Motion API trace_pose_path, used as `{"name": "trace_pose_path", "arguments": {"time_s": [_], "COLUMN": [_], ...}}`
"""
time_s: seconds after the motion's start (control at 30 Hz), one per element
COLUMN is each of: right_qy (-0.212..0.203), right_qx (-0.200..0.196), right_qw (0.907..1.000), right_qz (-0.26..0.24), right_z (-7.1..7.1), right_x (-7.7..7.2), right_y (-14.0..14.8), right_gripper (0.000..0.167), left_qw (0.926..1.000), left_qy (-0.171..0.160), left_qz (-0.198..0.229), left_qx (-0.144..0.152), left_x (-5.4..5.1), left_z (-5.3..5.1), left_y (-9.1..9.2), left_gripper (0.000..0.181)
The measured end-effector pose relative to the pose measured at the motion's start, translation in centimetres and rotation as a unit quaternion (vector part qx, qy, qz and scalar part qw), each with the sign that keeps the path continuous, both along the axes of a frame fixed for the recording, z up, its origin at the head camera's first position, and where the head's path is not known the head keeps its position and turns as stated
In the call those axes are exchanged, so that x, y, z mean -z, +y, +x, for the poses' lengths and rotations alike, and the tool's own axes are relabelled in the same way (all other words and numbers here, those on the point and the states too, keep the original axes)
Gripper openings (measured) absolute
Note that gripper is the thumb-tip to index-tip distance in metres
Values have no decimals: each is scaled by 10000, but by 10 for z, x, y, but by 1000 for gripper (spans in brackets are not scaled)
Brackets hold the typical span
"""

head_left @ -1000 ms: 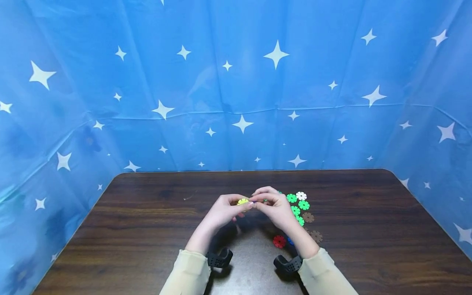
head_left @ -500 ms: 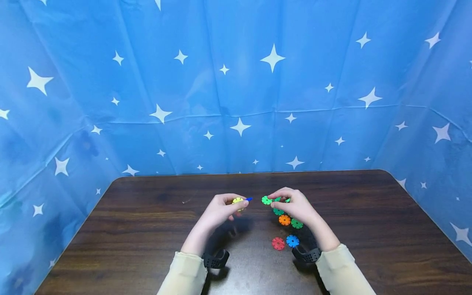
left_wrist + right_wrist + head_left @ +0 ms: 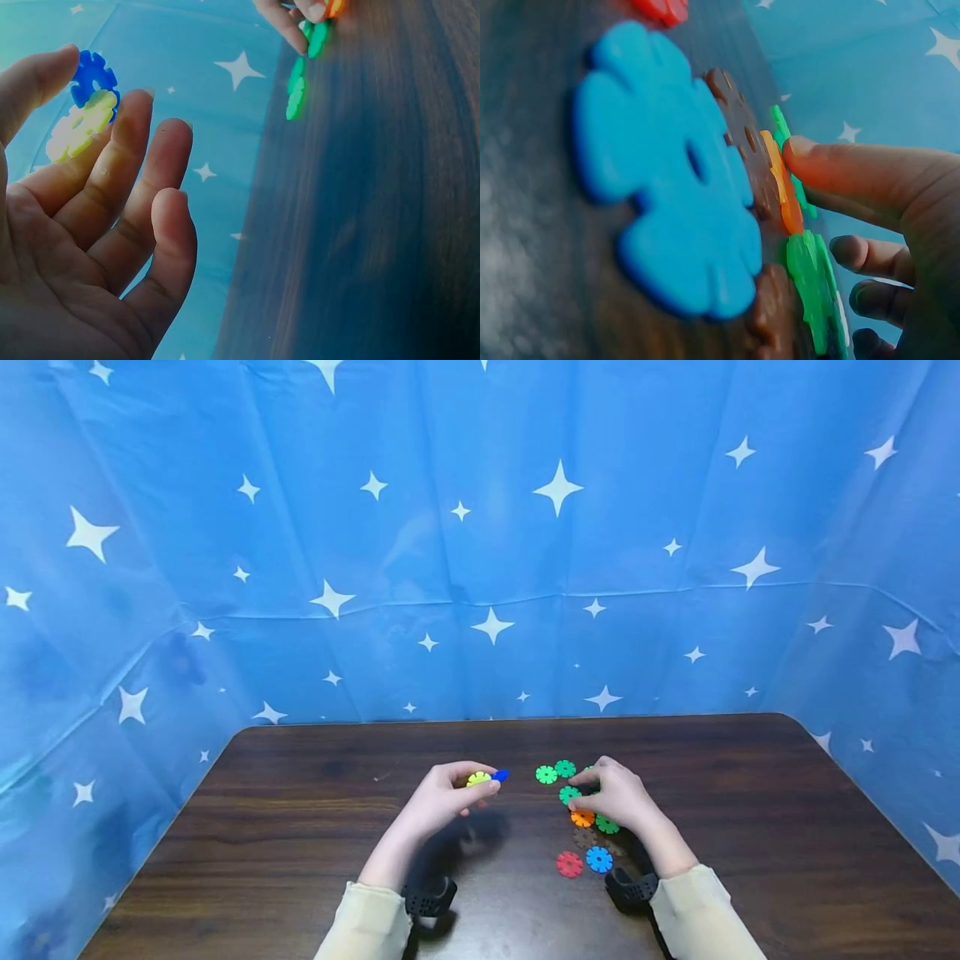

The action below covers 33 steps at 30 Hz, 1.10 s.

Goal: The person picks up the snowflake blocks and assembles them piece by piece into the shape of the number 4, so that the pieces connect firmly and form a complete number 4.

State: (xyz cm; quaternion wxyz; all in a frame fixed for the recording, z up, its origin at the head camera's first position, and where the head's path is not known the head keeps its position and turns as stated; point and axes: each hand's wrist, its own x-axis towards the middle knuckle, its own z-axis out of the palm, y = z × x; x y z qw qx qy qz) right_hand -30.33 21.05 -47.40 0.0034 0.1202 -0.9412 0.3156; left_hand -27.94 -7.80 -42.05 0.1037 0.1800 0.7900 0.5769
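In the head view my left hand pinches a yellow notched snowflake disc joined to a blue snowflake disc. The left wrist view shows the blue disc slotted at an angle into the yellow one, between thumb and fingers. Over the loose discs on the right, my right hand has its thumb and index finger parted around a green disc. Seen from the right wrist, the thumb tip is against or very near an orange disc and a green disc; contact is unclear.
Several loose discs lie on the dark wooden table, among them green, red, blue and brown ones. A blue curtain with white stars hangs behind the table.
My hands have drawn apart, the left keeping the yellow and blue discs. My right hand has moved right onto the loose discs; a green disc near its fingertips earlier now lies on the table.
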Motion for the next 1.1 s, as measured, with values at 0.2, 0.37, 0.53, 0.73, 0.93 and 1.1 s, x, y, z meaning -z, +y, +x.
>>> {"name": "trace_pose_path", "arguments": {"time_s": [0.2,0.37,0.53,0.73,0.93,1.1], "right_qy": [-73,-6,29,-168,-253,93], "right_qx": [-13,-2,-81,-215,-344,-284], "right_qw": [10000,10000,10000,9983,9935,9876], "right_qz": [-36,48,-32,-524,-1058,-1544], "right_z": [1,2,0,-3,-2,4], "right_x": [1,0,-1,1,-2,-17], "right_y": [2,0,-3,-5,-6,-10], "right_gripper": [31,27,23,17,8,12], "left_qw": [10000,10000,10000,9999,9999,9999], "left_qy": [-7,18,-5,30,80,61], "left_qz": [57,47,35,45,45,76], "left_qx": [-46,-44,-80,-98,-112,-101], "left_x": [13,12,12,13,11,5], "left_z": [-8,-8,-9,-9,-7,-3], "left_y": [-3,-3,-3,-2,-1,2], "left_gripper": [33,33,32,31,32,33]}}
